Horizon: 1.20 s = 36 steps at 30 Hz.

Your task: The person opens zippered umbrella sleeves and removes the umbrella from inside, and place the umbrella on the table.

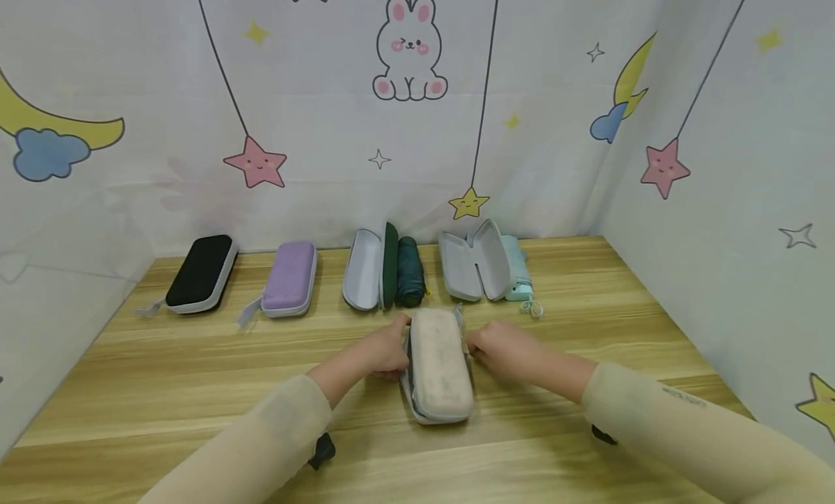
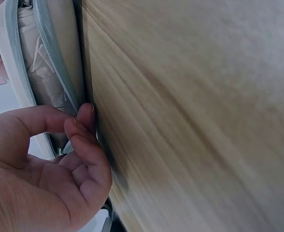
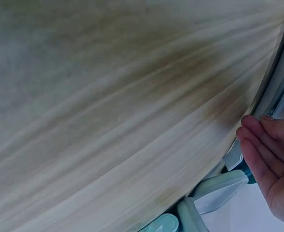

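A cream zip case (image 1: 442,366) lies on the table in front of me, its zip undone along the left side. Through that gap the left wrist view shows folded greyish-beige fabric (image 2: 41,72), which looks like a compact umbrella. My left hand (image 1: 386,346) pinches the case's lower rim at the left side, thumb against fingertips. On the opposite side, my right hand (image 1: 505,350) has its thumb and forefinger pinched together at the zip, seemingly on the zip pull; the fingertips hide most of it.
Along the back lie a black case (image 1: 198,274), a purple case (image 1: 290,279), an opened green case (image 1: 390,266) beside a dark green folded umbrella (image 1: 409,272), and an opened grey case (image 1: 459,266) beside a mint umbrella (image 1: 518,268). A printed curtain (image 1: 326,112) hangs behind the table.
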{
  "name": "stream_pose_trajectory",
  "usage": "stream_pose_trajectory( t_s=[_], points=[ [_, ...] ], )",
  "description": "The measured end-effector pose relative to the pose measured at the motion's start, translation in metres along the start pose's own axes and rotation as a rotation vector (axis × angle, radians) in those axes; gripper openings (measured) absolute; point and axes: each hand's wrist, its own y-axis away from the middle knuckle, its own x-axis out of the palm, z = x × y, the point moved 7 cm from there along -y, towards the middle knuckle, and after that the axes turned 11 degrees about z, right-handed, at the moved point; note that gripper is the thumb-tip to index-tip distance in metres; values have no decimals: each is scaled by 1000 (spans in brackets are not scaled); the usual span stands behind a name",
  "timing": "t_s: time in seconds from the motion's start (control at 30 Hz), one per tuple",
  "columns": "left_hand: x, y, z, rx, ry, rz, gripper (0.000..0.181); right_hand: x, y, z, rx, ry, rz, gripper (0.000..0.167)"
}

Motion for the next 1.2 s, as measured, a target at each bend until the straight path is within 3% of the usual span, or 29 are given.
stream_pose_trajectory(
  t_s=[0.5,0.73,0.83,1.0,1.2],
  points=[
    [1,1,5,7,-15,9,82,-6,-13,-10,18,18,-34,19],
    [-4,5,6,31,-31,-49,61,-22,-18,5,100,122,-29,10],
    [-4,8,6,25,-23,-48,41,-31,-21,23,24,158,-61,2],
    [-1,11,8,28,-48,8,7,-27,-28,52,-200,143,8,23],
    [4,13,10,38,-53,56,15,-12,-37,61,-264,115,156,38]
  ],
)
